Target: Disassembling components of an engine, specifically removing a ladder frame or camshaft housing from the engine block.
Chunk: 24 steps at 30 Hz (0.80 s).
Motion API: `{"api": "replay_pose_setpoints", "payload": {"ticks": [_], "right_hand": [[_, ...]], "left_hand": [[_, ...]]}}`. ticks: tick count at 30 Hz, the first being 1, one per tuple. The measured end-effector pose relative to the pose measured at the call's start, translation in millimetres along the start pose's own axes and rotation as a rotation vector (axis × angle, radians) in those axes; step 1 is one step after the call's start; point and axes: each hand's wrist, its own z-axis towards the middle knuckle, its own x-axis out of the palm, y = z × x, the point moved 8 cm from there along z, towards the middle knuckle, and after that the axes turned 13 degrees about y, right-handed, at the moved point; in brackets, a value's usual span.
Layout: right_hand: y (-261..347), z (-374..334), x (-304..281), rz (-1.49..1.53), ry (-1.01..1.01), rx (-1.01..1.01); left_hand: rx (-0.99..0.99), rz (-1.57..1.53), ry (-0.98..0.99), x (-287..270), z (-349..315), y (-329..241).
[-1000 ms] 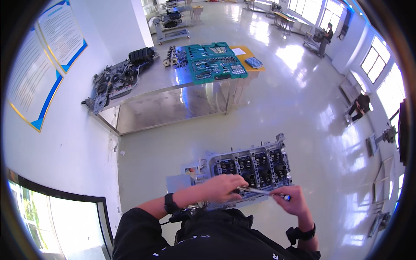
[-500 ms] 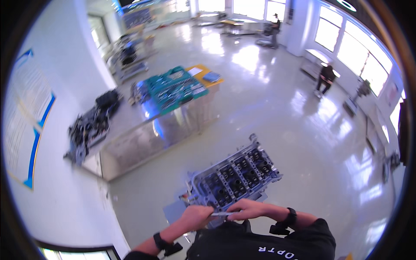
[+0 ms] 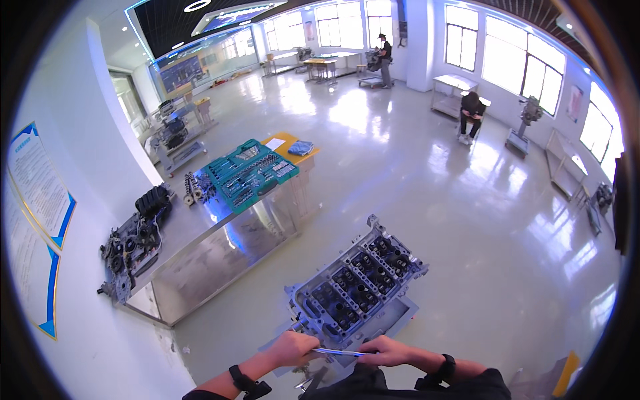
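Note:
My left hand (image 3: 295, 348) is closed around one end of a slim silver metal tool (image 3: 339, 352), whose exact kind I cannot make out. At its other end, my right hand (image 3: 387, 351) grips with bent fingers. The tool lies roughly level between them, close to my body. Just beyond my hands stands a grey metal engine block (image 3: 353, 280), its top side uncovered with several dark bays showing. Both hands are at its near end; whether the tool touches it I cannot tell.
Left of the engine, a metal workbench (image 3: 223, 250) bears a green tool case (image 3: 250, 177) and dark engine parts (image 3: 137, 240). A yellow-topped table (image 3: 312, 157) adjoins it. Farther off, one person (image 3: 471, 113) sits and another (image 3: 385, 60) stands. A wall is at left.
My view has tilted upward, so the room sits lower in the picture and the ceiling shows. Both hands still hold the tool, slightly farther apart, with more of it visible between them.

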Motion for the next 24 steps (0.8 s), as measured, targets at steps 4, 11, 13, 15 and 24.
{"api": "replay_pose_setpoints", "payload": {"ticks": [4,11,13,15,24], "right_hand": [[-9,-10,66,-0.046,-0.089,-0.006],[-71,56,248,-0.084,-0.088,0.07],[-67,82,275,-0.18,-0.056,0.059],[-51,110,324,-0.159,-0.014,0.011],[51,187,443,-0.388,0.239,0.03]], "left_hand": [[0.235,-0.025,-0.001,22,-43,-24],[0.46,-0.042,0.011,151,-214,-5],[0.448,-0.086,-0.075,162,-258,-7],[0.327,-0.087,-0.095,176,-324,-12],[0.076,-0.054,-0.223,152,-514,-49]]}}
